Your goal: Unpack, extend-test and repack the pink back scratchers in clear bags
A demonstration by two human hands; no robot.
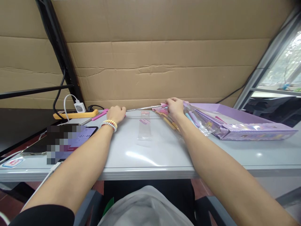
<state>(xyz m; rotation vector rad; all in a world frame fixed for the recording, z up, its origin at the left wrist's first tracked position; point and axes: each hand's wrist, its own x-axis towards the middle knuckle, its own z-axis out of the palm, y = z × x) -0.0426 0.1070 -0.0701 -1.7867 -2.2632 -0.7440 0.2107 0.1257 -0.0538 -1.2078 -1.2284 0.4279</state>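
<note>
My left hand lies at the back of the table with its fingers curled. A small pink bit shows at its edge, but what the fingers hold is hidden. Beside that wrist lies a slim pink object. The fingers of my right hand are closed on the pink-printed top of a plastic packet. Next to it, clear packaging holds blue and purple pens. Between the hands, a transparent plastic sleeve with a pink label lies flat on the white table.
An open purple box stands at the right. To the left are a phone, a yellow power strip and a white charger with its cable. A cardboard wall closes off the back, beside a black metal post.
</note>
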